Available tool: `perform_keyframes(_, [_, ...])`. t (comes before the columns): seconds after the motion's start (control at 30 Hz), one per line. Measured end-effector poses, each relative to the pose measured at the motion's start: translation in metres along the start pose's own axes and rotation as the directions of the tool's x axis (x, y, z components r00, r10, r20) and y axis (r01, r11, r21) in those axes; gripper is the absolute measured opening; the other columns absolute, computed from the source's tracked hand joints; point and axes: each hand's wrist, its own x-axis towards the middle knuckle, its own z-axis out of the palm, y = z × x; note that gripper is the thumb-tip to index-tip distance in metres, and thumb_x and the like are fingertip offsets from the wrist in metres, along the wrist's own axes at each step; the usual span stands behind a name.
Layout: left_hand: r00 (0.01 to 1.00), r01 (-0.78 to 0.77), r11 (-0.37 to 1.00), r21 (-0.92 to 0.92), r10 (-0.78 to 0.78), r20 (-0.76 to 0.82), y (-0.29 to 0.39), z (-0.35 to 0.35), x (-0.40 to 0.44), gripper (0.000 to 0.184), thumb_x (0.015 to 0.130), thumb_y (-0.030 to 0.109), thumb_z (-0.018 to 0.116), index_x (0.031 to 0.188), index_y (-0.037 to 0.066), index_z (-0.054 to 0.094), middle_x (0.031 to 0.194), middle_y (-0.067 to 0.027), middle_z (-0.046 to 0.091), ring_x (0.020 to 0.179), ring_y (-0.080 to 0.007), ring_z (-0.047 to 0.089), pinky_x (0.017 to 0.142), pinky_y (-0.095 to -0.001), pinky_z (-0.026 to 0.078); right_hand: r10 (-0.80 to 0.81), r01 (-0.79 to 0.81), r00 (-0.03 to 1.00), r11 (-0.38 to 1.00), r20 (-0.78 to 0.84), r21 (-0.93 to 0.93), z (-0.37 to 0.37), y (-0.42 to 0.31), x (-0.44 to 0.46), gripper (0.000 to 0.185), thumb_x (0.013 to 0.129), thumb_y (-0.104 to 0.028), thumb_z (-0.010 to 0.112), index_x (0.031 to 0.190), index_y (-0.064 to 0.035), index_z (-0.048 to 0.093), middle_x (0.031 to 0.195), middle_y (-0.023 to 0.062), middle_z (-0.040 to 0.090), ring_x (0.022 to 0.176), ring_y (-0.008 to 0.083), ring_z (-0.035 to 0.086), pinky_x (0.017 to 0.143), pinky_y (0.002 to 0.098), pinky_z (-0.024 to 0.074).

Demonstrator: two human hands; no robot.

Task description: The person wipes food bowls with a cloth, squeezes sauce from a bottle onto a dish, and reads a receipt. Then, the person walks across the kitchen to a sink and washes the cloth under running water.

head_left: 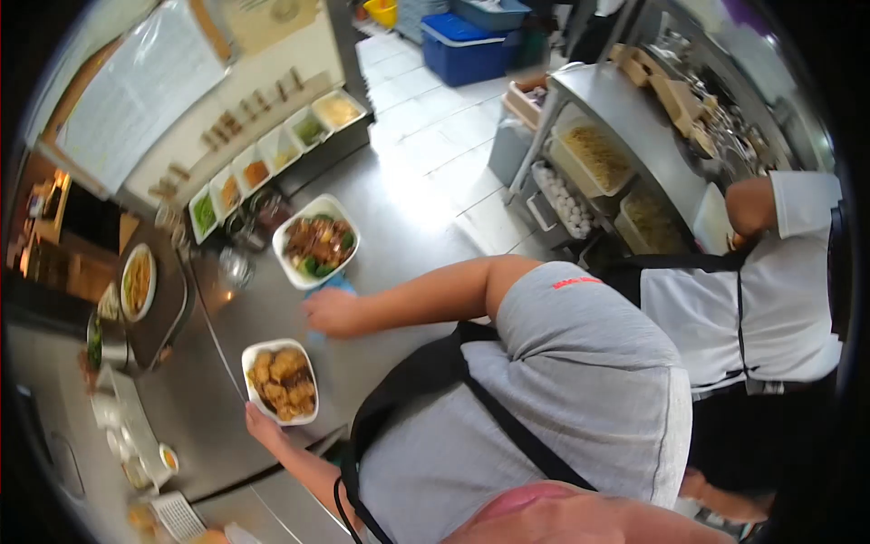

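My right hand point(331, 314) presses down on a blue cloth point(337, 285) on the steel counter, its fingers bunched over it. Just beyond it stands a white bowl point(352, 256) of brown saucy meat with broccoli. My left hand point(263, 424) is at the lower corner of a second white bowl point(313, 412), filled with golden-brown fried pieces; its fingers are at the rim and partly hidden. Both bowls rest on the counter.
Small tubs of garnishes point(256, 170) line the counter's back edge. An oval plate of food point(138, 283) sits on a dark tray to the left. Behind me, a co-worker point(725, 299) stands by shelving point(625, 100). A blue cooler point(462, 54) is on the tiled floor.
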Motion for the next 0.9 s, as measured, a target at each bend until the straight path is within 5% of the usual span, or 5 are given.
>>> perform_keyframes(0.1, [0.998,-0.055,0.998,0.0,0.055,-0.025,-0.031,-0.028,0.012,0.04,0.085,0.021,0.038,0.115,-0.005,0.038,0.11,-0.0139,0.046,0.096,-0.0221,0.049,0.08,-0.0342,0.041,0.305,-0.311,0.95,0.941,0.064,0.134,0.017,0.002,-0.015,0.013,0.069,-0.017,0.048,0.07,-0.0083,0.058,0.08,0.0103,0.055,0.074,0.0262,0.054,0.06,0.0399,0.0437])
perform_keyframes(0.13, [0.997,0.051,0.995,-0.083,-0.055,-0.049,0.0,-0.016,-0.018,0.039,0.086,0.022,0.037,0.116,-0.003,0.037,0.109,-0.0126,0.047,0.097,-0.023,0.049,0.081,-0.0346,0.041,-0.007,0.011,0.999,0.992,0.038,-0.126,0.013,0.006,-0.019,0.013,0.068,-0.016,0.049,0.07,-0.0079,0.059,0.078,0.0103,0.056,0.074,0.0248,0.055,0.06,0.0389,0.0436])
perform_keyframes(0.23, [0.978,0.193,0.975,-0.114,-0.2,-0.059,-0.005,-0.025,-0.022,0.033,0.085,0.033,0.034,0.098,0.006,0.048,0.081,-0.0053,0.055,0.065,-0.0127,0.053,0.045,-0.0257,0.04,0.081,0.03,0.921,0.96,0.38,-0.277,-0.005,-0.001,-0.002,0.016,0.067,-0.016,0.052,0.077,-0.0078,0.061,0.086,0.0085,0.055,0.082,0.0243,0.053,0.065,0.0358,0.0432])
perform_keyframes(0.53, [0.969,0.243,0.957,-0.16,-0.233,0.078,-0.001,-0.023,-0.046,0.03,0.087,0.03,0.028,0.087,0.005,0.045,0.062,-0.0047,0.051,0.043,-0.0105,0.045,0.035,-0.0203,0.032,-0.02,-0.044,0.986,0.925,-0.164,-0.376,0.026,-0.015,-0.001,0.022,0.071,-0.017,0.049,0.09,-0.0086,0.054,0.094,0.0113,0.05,0.09,0.0273,0.045,0.073,0.0347,0.0394])
perform_keyframes(0.9, [0.97,0.177,0.975,-0.134,-0.15,0.191,-0.002,-0.013,-0.061,0.026,0.086,0.023,0.025,0.095,0.004,0.04,0.068,-0.0068,0.051,0.044,-0.011,0.046,0.037,-0.0202,0.034,0.273,-0.305,0.948,0.639,0.163,0.706,0.036,-0.019,0.069,0.027,0.073,-0.012,0.051,0.1,-0.0064,0.054,0.081,0.0109,0.059,0.07,0.0197,0.055,0.066,0.0295,0.0434])
